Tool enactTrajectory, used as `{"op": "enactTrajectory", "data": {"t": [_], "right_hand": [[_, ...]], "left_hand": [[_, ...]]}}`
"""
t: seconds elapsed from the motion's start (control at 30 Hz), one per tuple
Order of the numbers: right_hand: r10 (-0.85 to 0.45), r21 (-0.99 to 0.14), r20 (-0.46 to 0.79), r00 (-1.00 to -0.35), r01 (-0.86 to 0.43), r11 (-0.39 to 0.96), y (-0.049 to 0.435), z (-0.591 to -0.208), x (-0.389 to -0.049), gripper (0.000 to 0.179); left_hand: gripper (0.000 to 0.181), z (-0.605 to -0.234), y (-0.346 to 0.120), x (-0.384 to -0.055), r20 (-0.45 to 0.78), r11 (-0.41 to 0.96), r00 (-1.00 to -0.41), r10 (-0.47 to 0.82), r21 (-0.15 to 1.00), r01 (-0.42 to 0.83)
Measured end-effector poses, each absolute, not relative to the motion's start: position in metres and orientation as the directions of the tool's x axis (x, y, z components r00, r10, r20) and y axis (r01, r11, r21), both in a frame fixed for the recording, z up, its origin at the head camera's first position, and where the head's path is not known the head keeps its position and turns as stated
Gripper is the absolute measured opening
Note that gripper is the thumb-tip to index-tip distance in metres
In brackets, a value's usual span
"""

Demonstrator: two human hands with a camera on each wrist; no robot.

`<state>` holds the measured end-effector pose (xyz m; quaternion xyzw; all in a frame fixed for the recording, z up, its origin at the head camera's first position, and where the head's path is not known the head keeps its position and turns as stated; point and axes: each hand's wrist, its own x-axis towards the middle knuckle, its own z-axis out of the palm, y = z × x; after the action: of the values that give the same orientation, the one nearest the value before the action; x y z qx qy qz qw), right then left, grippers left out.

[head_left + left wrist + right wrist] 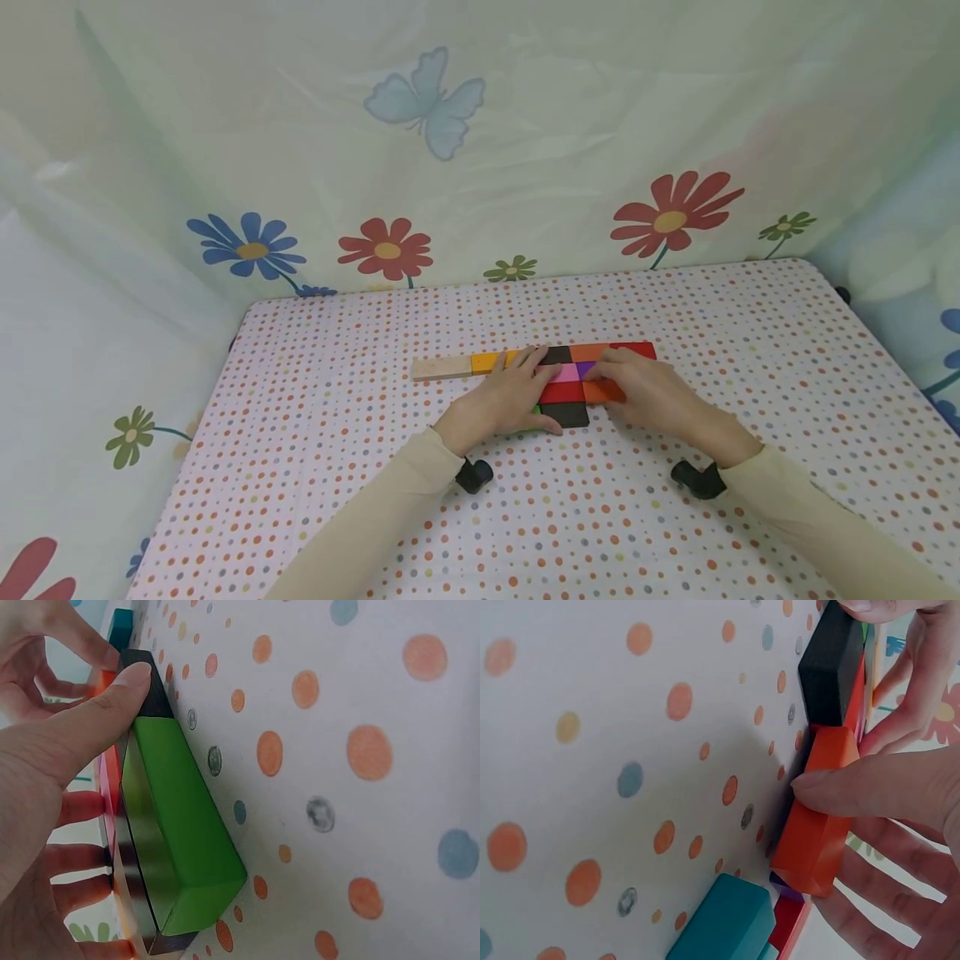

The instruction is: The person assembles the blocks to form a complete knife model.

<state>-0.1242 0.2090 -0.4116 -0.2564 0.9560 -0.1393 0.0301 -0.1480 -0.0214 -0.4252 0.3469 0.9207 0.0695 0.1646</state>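
Note:
Several coloured blocks lie side by side in rows on the table. My left hand [504, 400] spreads over the left part, fingers reaching across the blocks and thumb resting on a black block [154, 690]. Beneath that palm runs a green block [180, 817], largely hidden in the head view. At the rows' right side, my right hand [652, 396] pinches an orange block [817, 814], thumb on its near face and fingers behind. This block sits end to end with a red block [562, 392]. Just behind lie a pink block [564, 372] and a purple block [585, 369].
The back row runs left to a yellow block [483, 363] and a plain wooden block [441, 368]. A teal block [731, 919] lies near the right hand. A dotted cloth [337, 517] covers the table, and a flowered curtain [540, 192] hangs behind.

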Motion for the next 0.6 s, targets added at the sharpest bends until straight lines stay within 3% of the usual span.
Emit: {"op": "enactTrajectory", "data": {"t": [0.6], "right_hand": [[-0.513, -0.226, 0.062, -0.856, -0.512, 0.829, 0.2078, -0.4180, -0.1240, 0.042]], "left_hand": [[0.091, -0.4249, -0.0211, -0.1465, -0.249, 0.756, -0.714, 0.655, 0.221, 0.616]]}}
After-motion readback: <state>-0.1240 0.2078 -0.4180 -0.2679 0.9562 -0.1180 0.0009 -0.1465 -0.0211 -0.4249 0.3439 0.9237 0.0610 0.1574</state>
